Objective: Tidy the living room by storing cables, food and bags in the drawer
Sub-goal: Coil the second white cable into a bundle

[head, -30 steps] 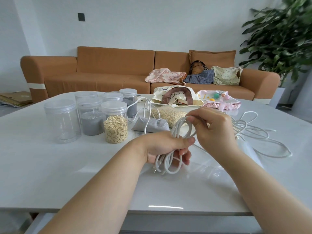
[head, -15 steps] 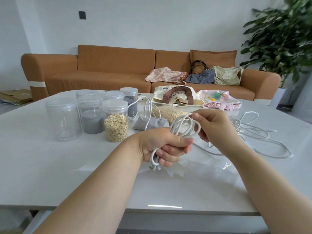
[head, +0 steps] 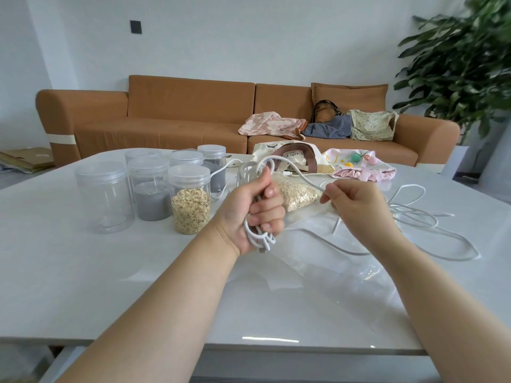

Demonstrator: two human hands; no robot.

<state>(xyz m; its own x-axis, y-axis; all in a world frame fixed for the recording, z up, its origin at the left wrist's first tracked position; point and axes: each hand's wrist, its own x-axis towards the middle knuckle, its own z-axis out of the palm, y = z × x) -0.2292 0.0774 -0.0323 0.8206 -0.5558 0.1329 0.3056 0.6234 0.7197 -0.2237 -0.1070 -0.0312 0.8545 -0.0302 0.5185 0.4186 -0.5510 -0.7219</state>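
My left hand (head: pixel 255 210) grips a bundle of coiled white cable (head: pixel 260 234) above the white table (head: pixel 83 258), loops sticking out above and below the fist. My right hand (head: pixel 356 201) pinches the free strand of the same cable a little to the right, the strand stretched between the two hands. More loose white cable (head: pixel 420 219) trails over the table on the right. A clear bag of oats (head: pixel 297 193) lies just behind the hands. A cream tote bag with brown handles (head: pixel 293 157) and a pink pouch (head: pixel 362 168) lie at the far table edge.
Several clear lidded jars (head: pixel 106 194) stand at the left, one with oats (head: pixel 190 200), others with grey powder. An empty clear plastic bag (head: pixel 331 272) lies under the hands. Behind are an orange sofa (head: pixel 177 117) with bags and cloth, and a plant (head: pixel 464 67) at right.
My left hand has lifted and turned upright with the cable coil in its fist. My right hand has let go of the loops and pulled the free strand out to the right.
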